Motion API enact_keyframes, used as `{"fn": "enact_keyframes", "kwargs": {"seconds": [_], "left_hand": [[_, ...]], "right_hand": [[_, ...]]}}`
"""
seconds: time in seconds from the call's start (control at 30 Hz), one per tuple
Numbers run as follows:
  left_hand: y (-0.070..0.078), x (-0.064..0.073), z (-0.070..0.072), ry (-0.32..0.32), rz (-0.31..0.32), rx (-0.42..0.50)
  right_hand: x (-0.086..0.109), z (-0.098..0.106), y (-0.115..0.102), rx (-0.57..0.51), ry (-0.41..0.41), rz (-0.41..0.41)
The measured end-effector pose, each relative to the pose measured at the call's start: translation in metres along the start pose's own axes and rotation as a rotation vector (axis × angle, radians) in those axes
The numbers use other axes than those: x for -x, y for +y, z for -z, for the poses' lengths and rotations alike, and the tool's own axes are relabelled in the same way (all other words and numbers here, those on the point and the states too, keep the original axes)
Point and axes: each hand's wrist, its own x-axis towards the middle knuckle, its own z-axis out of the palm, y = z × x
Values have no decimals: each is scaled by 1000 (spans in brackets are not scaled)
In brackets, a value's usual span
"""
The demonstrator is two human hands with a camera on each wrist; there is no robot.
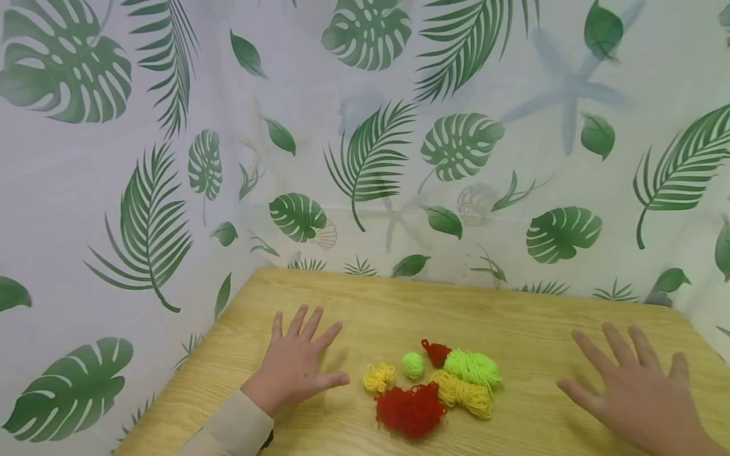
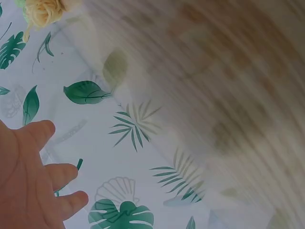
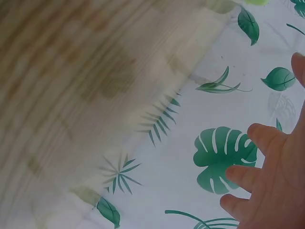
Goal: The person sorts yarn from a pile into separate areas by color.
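Observation:
My left hand [image 1: 293, 367] is spread palm down at the left of the table, fingers straight, holding nothing. Nearest to its thumb is a small yellow yarn bundle [image 1: 379, 377]. Beside that sits a small lime-green yarn ball [image 1: 413, 365]. A large red yarn bundle [image 1: 410, 410] lies in front, touching a yellow yarn skein [image 1: 463, 392]. Behind the skein lie a lime-green yarn skein [image 1: 473, 367] and a small dark red yarn piece [image 1: 436, 353]. Far to the right, my right hand [image 1: 639, 392] is also spread with straight fingers and grips nothing.
The yarn lies on a wooden table [image 1: 342, 297] with light grain. A white leaf-printed curtain [image 1: 308, 171] stands behind the table's far edge and along its left side. A light sleeve [image 1: 234, 427] covers the left forearm.

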Motion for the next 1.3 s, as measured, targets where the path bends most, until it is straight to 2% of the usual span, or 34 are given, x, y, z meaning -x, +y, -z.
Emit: {"fn": "enact_keyframes", "kwargs": {"seconds": [0.17,0.4,0.57,0.73,0.83,1.0,1.13,1.3], "left_hand": [[2,-2,-2,0,-56,31],[13,-7,2,1,-134,63],[24,-10,2,-26,-189,170],[36,-13,-1,-87,-223,277],[44,-17,-2,-115,-230,298],[54,-22,-4,-194,-219,382],[59,-24,-5,-239,-212,440],[61,-27,-5,-268,-210,433]], "right_hand": [[0,1,-10,-40,31,60],[-6,7,-43,-94,79,200],[-8,8,-68,-165,138,318],[-6,9,-95,-261,129,390],[-5,11,-109,-327,91,402],[-5,14,-124,-426,-53,402],[-8,13,-133,-459,-159,390],[-10,10,-144,-473,-269,353]]}}
